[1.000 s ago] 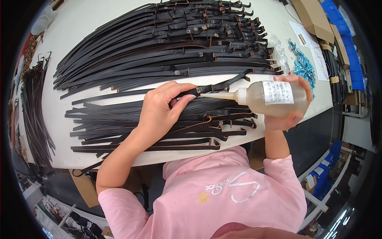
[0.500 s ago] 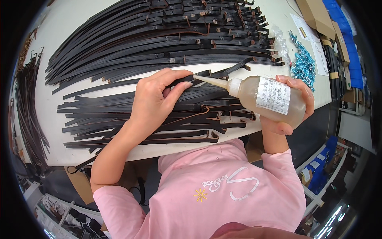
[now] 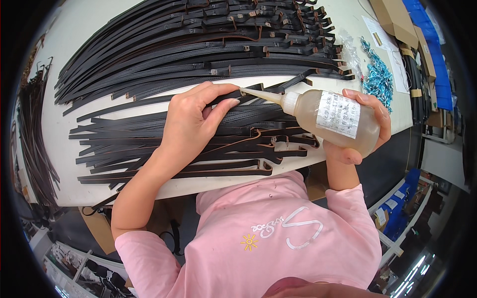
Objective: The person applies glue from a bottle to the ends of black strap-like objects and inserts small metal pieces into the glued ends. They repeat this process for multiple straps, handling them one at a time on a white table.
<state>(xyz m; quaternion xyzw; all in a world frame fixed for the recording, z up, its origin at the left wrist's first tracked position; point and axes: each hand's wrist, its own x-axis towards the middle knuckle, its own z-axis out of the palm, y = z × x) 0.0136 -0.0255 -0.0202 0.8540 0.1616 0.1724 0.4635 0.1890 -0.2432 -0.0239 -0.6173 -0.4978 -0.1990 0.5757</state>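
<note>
From afar, I watch the left hand point(image 3: 190, 113) pinch a flat, black, leather-like strap point(image 3: 237, 95) above the white worktop point(image 3: 62, 166) in a narrow grip, apparently steadying it; the right hand point(image 3: 379, 120) encircles a translucent, white-labelled bottle point(image 3: 318, 116), angled seemingly so its tapered nozzle point(image 3: 267, 95) reaches the strap.

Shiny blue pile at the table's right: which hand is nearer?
Right. The right hand, gripping the bottle, is just below the shiny blue pile in the picture; the left hand, pinching a black strap, is farther left.
</note>
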